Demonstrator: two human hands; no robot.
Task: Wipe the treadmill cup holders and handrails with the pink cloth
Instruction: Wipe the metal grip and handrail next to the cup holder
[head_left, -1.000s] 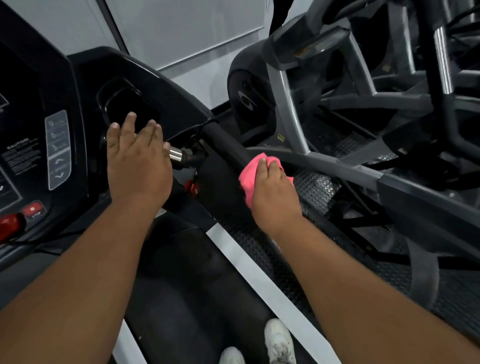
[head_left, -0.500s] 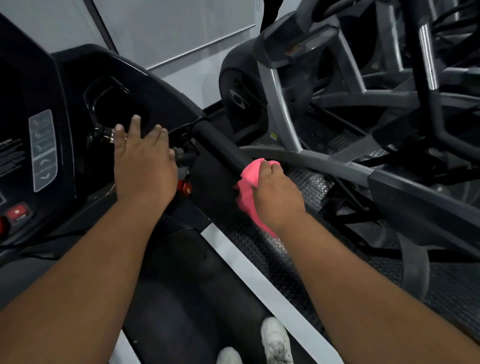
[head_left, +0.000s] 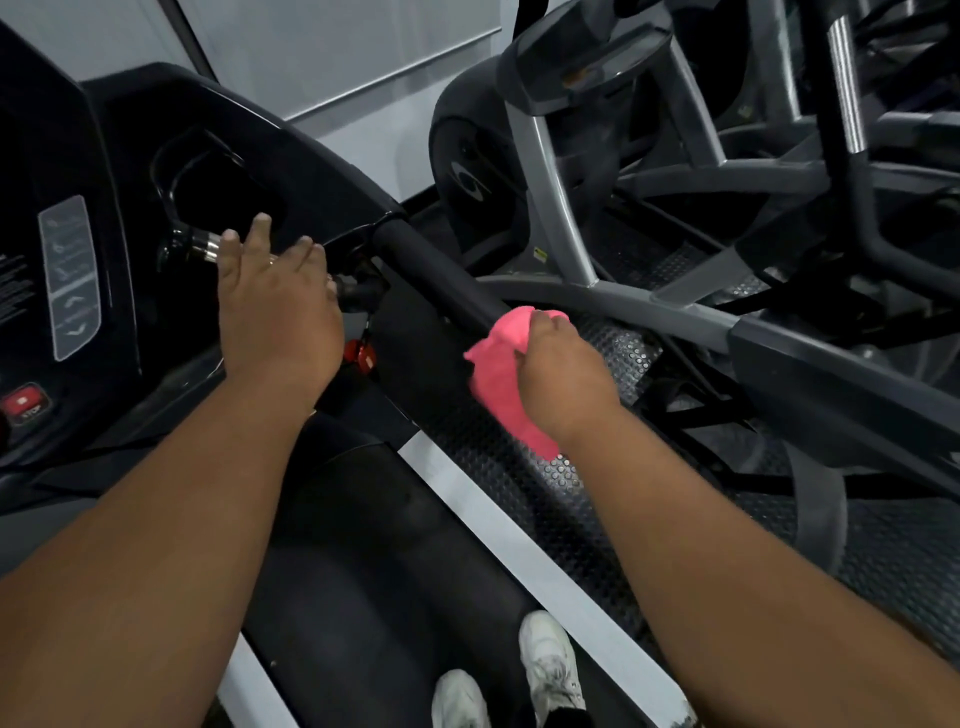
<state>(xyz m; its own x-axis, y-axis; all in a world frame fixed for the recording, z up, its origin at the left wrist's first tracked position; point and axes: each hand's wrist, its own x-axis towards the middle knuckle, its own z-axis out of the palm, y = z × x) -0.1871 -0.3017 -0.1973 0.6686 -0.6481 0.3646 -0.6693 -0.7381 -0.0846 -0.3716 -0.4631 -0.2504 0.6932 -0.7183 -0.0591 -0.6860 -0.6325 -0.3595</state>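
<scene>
The right hand (head_left: 563, 374) and pink cloth (head_left: 501, 358) hide the handrail (head_left: 441, 275) beneath. At nine o'clock, the console (head_left: 47, 260) is cut off, its print unreadable.

1. Black treadmill belt (head_left: 363, 597) with white side rails (head_left: 519, 545): two white sneakers (head_left: 550, 665) standing on it.
2. Dark studded rubber floor mat (head_left: 883, 561): grey exercise machine (head_left: 597, 218), possibly an elliptical.

Right hand (head_left: 563, 379) grips pink cloth (head_left: 501, 364) on handrail (head_left: 441, 278); left hand (head_left: 278, 317) spread
</scene>
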